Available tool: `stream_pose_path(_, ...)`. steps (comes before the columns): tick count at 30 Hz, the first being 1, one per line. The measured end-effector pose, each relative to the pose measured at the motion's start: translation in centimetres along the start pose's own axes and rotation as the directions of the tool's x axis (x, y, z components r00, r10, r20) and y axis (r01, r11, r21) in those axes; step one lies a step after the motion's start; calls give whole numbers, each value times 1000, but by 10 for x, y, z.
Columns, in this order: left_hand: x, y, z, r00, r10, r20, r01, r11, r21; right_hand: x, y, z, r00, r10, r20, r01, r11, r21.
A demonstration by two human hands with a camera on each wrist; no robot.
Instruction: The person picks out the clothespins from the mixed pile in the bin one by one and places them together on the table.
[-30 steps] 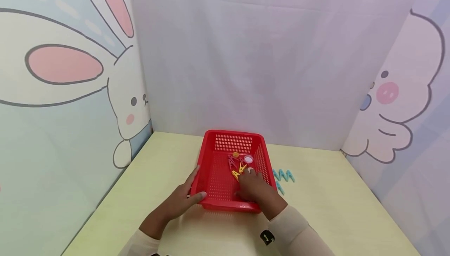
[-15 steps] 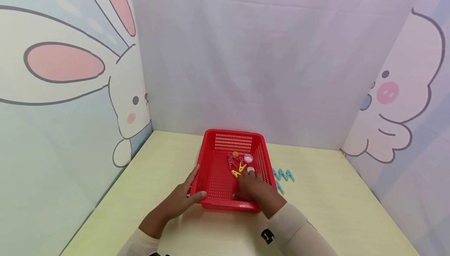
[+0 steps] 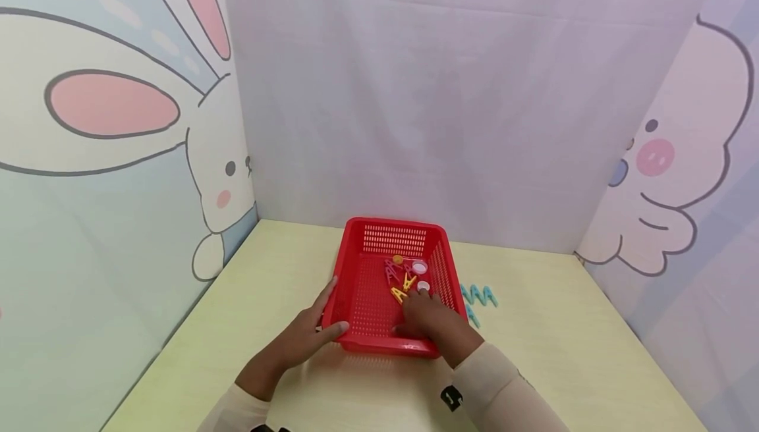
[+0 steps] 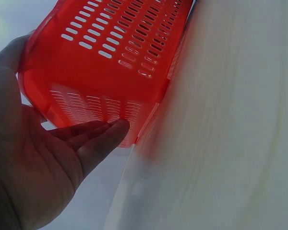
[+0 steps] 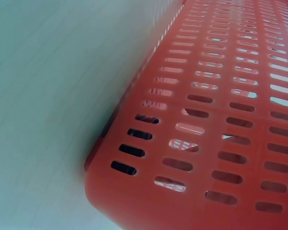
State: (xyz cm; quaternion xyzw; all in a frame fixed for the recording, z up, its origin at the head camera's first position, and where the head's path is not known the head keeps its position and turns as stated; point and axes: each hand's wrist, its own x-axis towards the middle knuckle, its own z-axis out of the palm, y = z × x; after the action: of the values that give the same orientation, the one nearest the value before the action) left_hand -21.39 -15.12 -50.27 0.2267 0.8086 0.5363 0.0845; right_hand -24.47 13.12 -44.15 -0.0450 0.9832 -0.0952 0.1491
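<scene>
A red plastic basket (image 3: 391, 222) with slotted walls is seen just below the center of the head view, set on a pale yellow surface (image 3: 569, 346). Its near left corner is held by the left hand (image 3: 299, 338): the thumb is laid over the near rim, and the fingers are spread along the outside of the left wall, so that the corner is gripped between them. The right hand (image 3: 428, 315) is lowered into the basket's near right part, palm down; its fingertips are partly hidden, and whether anything is held, or how far its grip is spread, cannot be told. Just beyond these fingers, two yellow clips (image 3: 408, 282) and a white round cap (image 3: 423, 286) are seen; farther up the basket floor, pink clips (image 3: 390, 271), a second pale cap (image 3: 419, 267) and a small yellow disc (image 3: 398, 259) are grouped. Outside the basket, at the right of center, four light blue clips (image 3: 489, 296) are laid on the surface. In the left and right wrist views, the slotted walls are shown up close.
</scene>
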Motion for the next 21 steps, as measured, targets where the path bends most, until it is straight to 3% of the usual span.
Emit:
stream_pose_path(7, 0, 0, -1, 1000, 4, 3, -4, 1000, -2, 1, -2, 0, 999, -47, 1, 47, 997, -57)
stream_pose_path(16, 1, 1, 0, 1000, -6, -8, 6, 1000, 5, -1, -1, -1, 1000, -13, 15, 12, 998, 54)
stream_pose_path(21, 1, 1, 0, 1000, -8, -9, 8, 1000, 10, -1, 0, 0, 1000, 1, 19, -2, 998, 62)
